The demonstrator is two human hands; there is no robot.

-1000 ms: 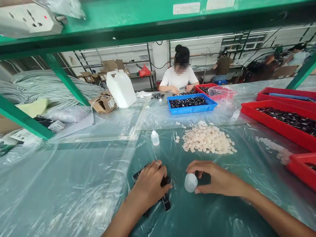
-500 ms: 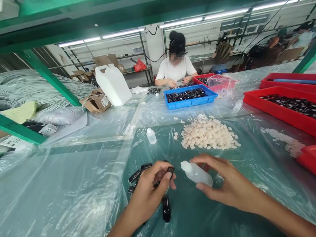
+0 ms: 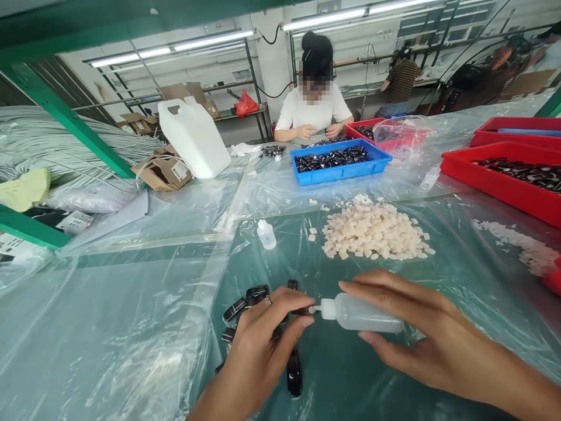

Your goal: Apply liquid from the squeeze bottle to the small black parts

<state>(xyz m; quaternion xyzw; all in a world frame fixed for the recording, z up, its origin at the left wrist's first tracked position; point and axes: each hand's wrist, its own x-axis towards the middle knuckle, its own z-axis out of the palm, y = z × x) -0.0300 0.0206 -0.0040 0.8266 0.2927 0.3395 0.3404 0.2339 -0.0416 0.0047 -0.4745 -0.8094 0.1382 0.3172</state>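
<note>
Head view | right hand (image 3: 421,330) holds squeeze bottle (image 3: 368,314) level above table (image 3: 350,380), toward near edge | left hand (image 3: 263,339) pinches dark piece (image 3: 301,310) at nozzle (image 3: 317,309) | bottle probably light, soft; best gripped mid-body, gently

black piece (image 3: 301,311) mostly hidden by left hand (image 3: 262,339), red tray (image 3: 495,182) (picture's right edge) cut off

The right hand (image 3: 416,330) had a translucent bottle (image 3: 366,314) in its grip, nozzle (image 3: 315,309) at the dark piece (image 3: 301,310) pinched by the left hand (image 3: 263,339), near the worktop's (image 3: 131,327) front edge. Black pieces (image 3: 294,376) lay beside the left hand; a blue tray (image 3: 346,173) stood farther back.
</note>
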